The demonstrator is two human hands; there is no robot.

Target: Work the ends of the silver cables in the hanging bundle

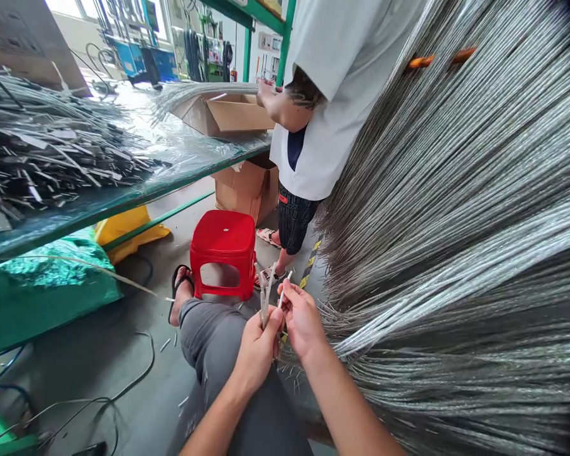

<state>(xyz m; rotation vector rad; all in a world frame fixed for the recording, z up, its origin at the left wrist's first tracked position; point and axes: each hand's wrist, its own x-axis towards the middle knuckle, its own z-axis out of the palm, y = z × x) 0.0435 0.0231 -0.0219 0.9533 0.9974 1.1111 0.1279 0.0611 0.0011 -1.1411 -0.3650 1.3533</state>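
My left hand (pixel 260 347) is closed around a small bunch of short translucent tube pieces (pixel 266 292), which stick up past the thumb. Just to its right, my right hand (pixel 304 320) pinches one slim whitish tube piece (pixel 285 288) between thumb and fingertips. The two hands nearly meet above my grey-trousered legs (pixel 221 329). Close to my right forearm, long silvery braided cables (pixel 437 297) hang in dense bundles, their loose ends reaching near my hands. I cannot make out whether the pinched piece is joined to a cable.
A red stool (pixel 223 237) stands ahead. Beyond it, a co-worker in a white top (pixel 330 120) reaches to an open cardboard box (pixel 240 116) on the bench. Cut cables with flat ends (pixel 47 158) heap at left. Wires (pixel 109 399) and tube scraps lie across the floor.
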